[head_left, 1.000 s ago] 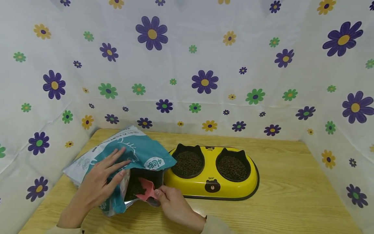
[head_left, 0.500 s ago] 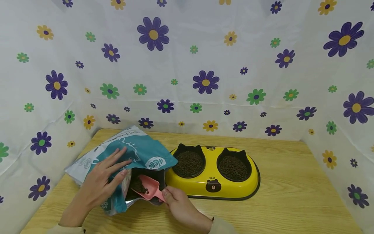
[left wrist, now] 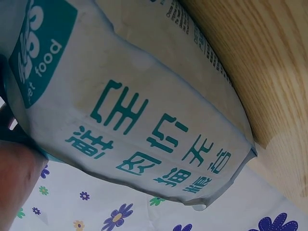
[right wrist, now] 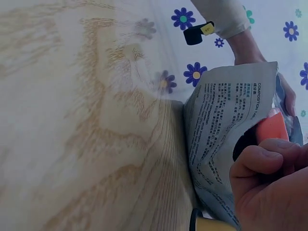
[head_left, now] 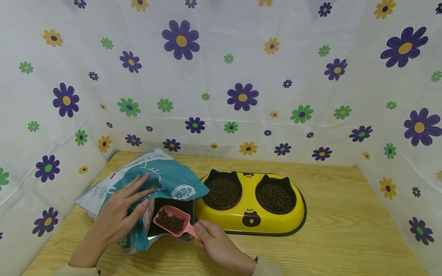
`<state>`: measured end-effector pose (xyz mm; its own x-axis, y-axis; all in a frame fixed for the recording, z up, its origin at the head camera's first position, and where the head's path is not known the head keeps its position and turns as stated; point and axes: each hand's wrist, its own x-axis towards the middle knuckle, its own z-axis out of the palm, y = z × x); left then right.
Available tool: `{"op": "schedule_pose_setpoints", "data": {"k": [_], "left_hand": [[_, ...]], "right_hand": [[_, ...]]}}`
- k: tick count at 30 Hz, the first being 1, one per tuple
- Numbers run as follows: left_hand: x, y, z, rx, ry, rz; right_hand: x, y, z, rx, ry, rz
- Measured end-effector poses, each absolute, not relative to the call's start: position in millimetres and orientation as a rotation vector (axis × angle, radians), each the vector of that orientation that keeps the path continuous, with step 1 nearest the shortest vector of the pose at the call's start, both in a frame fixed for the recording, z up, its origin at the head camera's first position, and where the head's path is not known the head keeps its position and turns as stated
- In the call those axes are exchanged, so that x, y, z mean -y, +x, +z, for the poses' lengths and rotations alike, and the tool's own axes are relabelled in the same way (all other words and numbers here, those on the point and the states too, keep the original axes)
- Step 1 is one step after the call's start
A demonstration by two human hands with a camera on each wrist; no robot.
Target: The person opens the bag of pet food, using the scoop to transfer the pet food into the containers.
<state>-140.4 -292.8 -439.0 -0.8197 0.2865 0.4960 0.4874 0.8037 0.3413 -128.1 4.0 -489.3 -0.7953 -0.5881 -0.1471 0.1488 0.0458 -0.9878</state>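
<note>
In the head view, a teal and white pet food bag [head_left: 169, 176] lies tilted at the left with its mouth facing the near right. My left hand [head_left: 119, 212] rests on it, fingers spread and thumb along the mouth's edge. The thumb and fingers of my right hand [head_left: 219, 243] grip the handle of a pink scoop [head_left: 187, 222]. Brown kibble fills part of the scoop, which is level at the bag's mouth. In the right wrist view the bag's printed side [right wrist: 226, 120] hides much of the scoop [right wrist: 273, 127]. The left wrist view shows the bag [left wrist: 149, 62] up close.
Right of the bag stands a yellow double pet feeder [head_left: 224, 220], close against the bag's corner. Its two black cat-eared bowls both hold kibble. All of it sits on a wooden table [head_left: 345, 214], with a flowered white cloth [head_left: 207, 69] behind and at the sides.
The right hand has drawn the scoop slightly up and to the right out of the bag and levelled it, so its kibble load now shows. The left hand and bag stay about where they were.
</note>
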Motion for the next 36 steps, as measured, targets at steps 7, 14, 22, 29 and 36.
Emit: {"op": "schedule_pose_setpoints", "data": {"k": [7, 14, 22, 29, 36], "left_hand": [[293, -141, -440, 2.566, -0.577, -0.651], [293, -139, -442, 2.567, -0.575, -0.656], [292, -142, -441, 2.556, -0.576, -0.655], [292, -141, -442, 2.563, -0.579, -0.653], [293, -141, -442, 2.557, -0.581, -0.653]], "right_hand": [[-19, -126, -489, -1.799, -0.454, -1.818], [-34, -126, -492, -1.818, -0.498, -1.816], [-54, -126, -491, -1.816, -0.546, -1.798], [-83, -126, -494, -1.833, -0.569, -1.772], [-113, -126, -496, -1.922, -0.511, -1.776]]}}
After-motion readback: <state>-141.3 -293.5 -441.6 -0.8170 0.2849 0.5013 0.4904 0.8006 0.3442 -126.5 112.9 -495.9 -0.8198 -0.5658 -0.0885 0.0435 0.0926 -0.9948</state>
